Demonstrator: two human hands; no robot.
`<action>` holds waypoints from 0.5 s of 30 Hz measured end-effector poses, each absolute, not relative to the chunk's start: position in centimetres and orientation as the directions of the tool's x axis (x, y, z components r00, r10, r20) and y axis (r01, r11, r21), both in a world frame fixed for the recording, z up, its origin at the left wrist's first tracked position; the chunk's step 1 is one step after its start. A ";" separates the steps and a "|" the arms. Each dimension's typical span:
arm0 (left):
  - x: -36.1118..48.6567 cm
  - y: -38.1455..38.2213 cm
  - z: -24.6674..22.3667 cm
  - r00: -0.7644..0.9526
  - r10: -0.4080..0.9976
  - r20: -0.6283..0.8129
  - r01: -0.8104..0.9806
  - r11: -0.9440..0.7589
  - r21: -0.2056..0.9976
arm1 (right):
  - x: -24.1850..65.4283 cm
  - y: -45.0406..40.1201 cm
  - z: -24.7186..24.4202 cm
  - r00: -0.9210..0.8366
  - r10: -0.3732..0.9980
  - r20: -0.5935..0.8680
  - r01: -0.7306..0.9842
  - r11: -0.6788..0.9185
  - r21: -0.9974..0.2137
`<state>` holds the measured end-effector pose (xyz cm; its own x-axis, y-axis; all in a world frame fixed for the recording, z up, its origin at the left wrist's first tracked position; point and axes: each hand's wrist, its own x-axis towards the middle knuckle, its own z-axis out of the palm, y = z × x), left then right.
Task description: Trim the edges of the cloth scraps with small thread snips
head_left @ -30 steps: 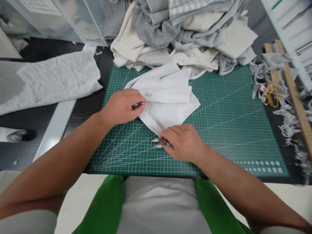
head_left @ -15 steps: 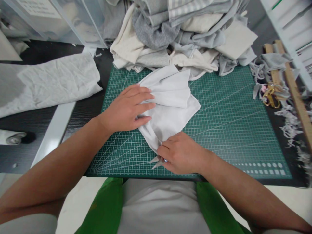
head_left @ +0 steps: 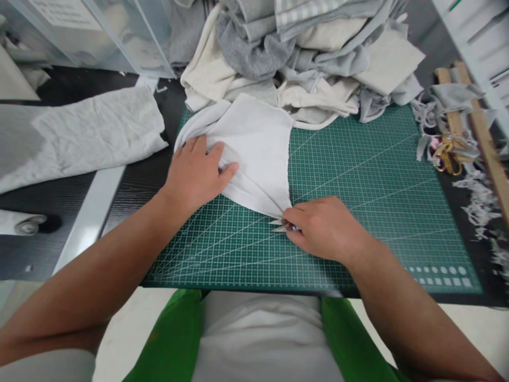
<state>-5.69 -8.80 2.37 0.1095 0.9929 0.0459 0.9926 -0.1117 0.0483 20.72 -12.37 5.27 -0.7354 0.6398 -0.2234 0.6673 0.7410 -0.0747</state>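
One green cutting mat [head_left: 358, 175] as landmark. On its upper-left part, one white cloth piece [head_left: 254, 148], spread out and tapering to a point near the mat's middle. Left hand [head_left: 194, 172] flat on the cloth's left edge at the mat's left border, fingers spread, pressing, gripping nothing. Right hand [head_left: 324, 228] just below the mat's middle, clenched around one pair of small scissors [head_left: 280, 225], two blade tips poking out at the cloth's point. Along the mat's far edge, one heap of grey and cream fabrics [head_left: 302, 53]. Left of the mat, one crumpled pale sheet [head_left: 87, 132]. Right of the mat, one pair of gold scissors [head_left: 447, 156] among scraps, beside two wooden rulers [head_left: 483, 143].
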 end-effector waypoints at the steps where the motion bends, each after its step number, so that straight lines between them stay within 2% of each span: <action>1: -5.7 -8.9 2.4 0.082 0.996 0.046 0.996 -0.084 0.035 | 20.9 -12.2 5.3 -0.716 0.660 -0.228 0.687 0.724 -0.061; 4: -5.8 -8.9 2.3 0.081 0.993 0.082 0.996 -0.083 0.023 | 21.1 -11.9 5.2 -0.680 0.698 -0.222 0.722 0.690 -0.042; 6: -6.1 -8.7 2.2 0.162 0.973 0.165 0.985 -0.170 0.040 | 21.1 -11.8 5.1 -0.672 0.712 -0.203 0.732 0.679 -0.045; 10: -6.5 -8.4 2.3 0.444 0.840 0.314 0.872 -0.485 0.064 | 21.5 -11.6 4.8 -0.687 0.713 -0.144 0.727 0.680 -0.097; 13: -6.3 -8.6 2.3 0.676 0.671 0.304 0.688 -0.723 0.066 | 22.0 -11.4 4.8 -0.692 0.717 -0.086 0.719 0.673 -0.172; 15: -5.9 -8.9 2.3 0.771 0.573 0.279 0.573 -0.815 0.091 | 22.4 -11.3 4.8 -0.685 0.728 -0.033 0.714 0.661 -0.231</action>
<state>-5.86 -8.90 2.35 0.7705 0.5730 0.2791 0.5730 -0.8146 0.0906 22.39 -11.32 4.83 -0.6847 0.7281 -0.0334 0.7140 0.6609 -0.2310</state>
